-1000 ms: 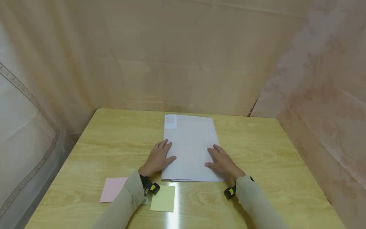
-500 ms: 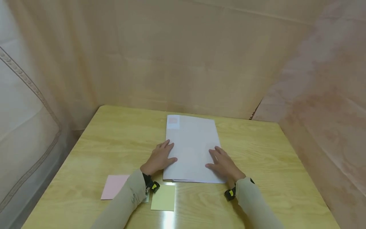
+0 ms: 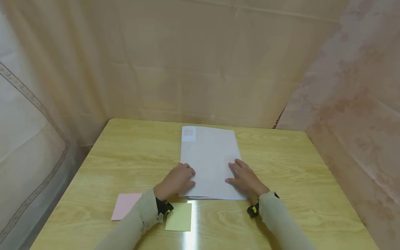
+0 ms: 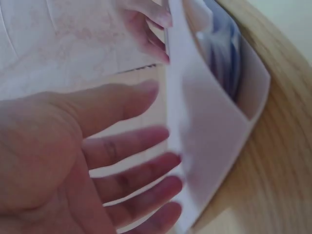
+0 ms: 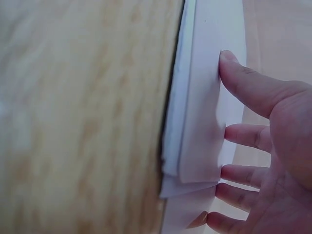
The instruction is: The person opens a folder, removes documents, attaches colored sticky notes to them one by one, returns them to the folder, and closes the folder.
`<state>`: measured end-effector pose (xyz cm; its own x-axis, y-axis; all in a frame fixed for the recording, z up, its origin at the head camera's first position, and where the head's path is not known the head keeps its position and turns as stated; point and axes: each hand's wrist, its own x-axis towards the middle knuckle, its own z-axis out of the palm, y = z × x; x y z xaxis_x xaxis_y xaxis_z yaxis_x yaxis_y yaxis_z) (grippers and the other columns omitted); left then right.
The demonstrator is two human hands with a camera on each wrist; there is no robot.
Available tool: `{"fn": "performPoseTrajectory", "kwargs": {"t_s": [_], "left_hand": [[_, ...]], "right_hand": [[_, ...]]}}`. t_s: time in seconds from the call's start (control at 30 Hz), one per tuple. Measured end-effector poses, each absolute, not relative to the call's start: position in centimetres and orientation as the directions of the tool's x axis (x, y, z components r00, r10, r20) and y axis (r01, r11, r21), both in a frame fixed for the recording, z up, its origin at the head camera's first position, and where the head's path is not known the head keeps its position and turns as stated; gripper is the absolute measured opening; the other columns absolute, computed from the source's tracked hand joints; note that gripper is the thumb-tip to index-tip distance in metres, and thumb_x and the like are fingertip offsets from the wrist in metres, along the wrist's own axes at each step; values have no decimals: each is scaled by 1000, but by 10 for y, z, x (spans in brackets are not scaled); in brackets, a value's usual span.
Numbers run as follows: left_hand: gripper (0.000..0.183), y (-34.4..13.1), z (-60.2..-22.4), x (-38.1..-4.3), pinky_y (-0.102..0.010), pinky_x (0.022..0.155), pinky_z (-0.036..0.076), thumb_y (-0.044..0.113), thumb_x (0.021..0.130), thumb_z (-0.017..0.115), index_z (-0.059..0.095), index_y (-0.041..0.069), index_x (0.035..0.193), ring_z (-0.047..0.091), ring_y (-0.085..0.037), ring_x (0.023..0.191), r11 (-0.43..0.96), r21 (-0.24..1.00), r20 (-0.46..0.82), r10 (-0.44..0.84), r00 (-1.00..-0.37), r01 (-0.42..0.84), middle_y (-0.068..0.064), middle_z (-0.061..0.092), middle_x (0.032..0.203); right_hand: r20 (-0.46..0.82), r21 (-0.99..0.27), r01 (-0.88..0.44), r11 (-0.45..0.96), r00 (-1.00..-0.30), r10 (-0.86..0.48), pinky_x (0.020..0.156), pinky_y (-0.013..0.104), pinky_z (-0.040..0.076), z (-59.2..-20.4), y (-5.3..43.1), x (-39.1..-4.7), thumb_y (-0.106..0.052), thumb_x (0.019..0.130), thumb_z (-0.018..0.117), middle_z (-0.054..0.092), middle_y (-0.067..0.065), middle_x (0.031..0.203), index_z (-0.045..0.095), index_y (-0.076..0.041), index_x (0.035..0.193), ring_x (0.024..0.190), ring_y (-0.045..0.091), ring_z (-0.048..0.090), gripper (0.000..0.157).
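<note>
A white paper folder [image 3: 212, 149] lies flat on the table, with a small square label [image 3: 188, 133] bearing a pinkish patch at its far left corner. Along its left edge, near the front, my left hand [image 3: 176, 178] touches it. The fingers of that hand look fairly straight in the left wrist view, tips against the white paper [image 4: 195, 146]. There the folder gapes at one end, and a blue-and-white printed sheet [image 4: 224, 48] shows inside. My right hand [image 3: 245, 177] rests on the right edge with spread fingers. Layered sheet edges [image 5: 180, 117] show in the right wrist view.
To the left on the wooden table [image 3: 281, 208] lies a pink square of paper [image 3: 126, 205], partly behind my left sleeve. A yellow square of paper [image 3: 179, 217] sits just in front of the folder. Curtains [image 3: 200, 69] stand behind and beside the table.
My left hand has slid toward me along the folder's left edge, with its fingers drawn in a little. The right hand and the folder stay about where they were.
</note>
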<state>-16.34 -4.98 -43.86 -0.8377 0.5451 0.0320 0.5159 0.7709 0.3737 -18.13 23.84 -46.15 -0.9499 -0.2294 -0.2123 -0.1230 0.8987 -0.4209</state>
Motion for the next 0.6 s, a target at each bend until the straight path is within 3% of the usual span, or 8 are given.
{"fn": "performPoseTrajectory", "kwargs": {"t_s": [0.1, 0.33, 0.6], "left_hand": [[21, -55, -434, -156, -38, 82, 51, 20, 85, 73, 72, 4, 99, 61, -26, 91, 750, 403, 16, 566, -824, 524, -9, 69, 97], [19, -62, -429, -145, -34, 76, 51, 20, 84, 74, 72, 5, 96, 60, -20, 84, 723, 448, -50, 609, -792, 527, -5, 67, 90], [30, -67, -436, -146, -41, 87, 51, 22, 83, 75, 69, 2, 105, 57, -29, 101, 744, 430, 43, 548, -835, 511, -13, 64, 110]], "right_hand": [[-214, -417, -120, 901, -951, -225, 114, 62, 23, -460, 236, -182, -40, 86, 71, 23, 22, 159, 44, -9, 146, 146, 44, 21, 72], [-219, -415, -119, 902, -949, -226, 114, 62, 23, -458, 233, -183, -38, 86, 71, 24, 22, 159, 44, -9, 146, 146, 43, 22, 72], [-231, -415, -108, 903, -948, -219, 114, 63, 22, -458, 233, -183, -39, 86, 71, 23, 22, 159, 43, -9, 146, 146, 43, 20, 73]]}}
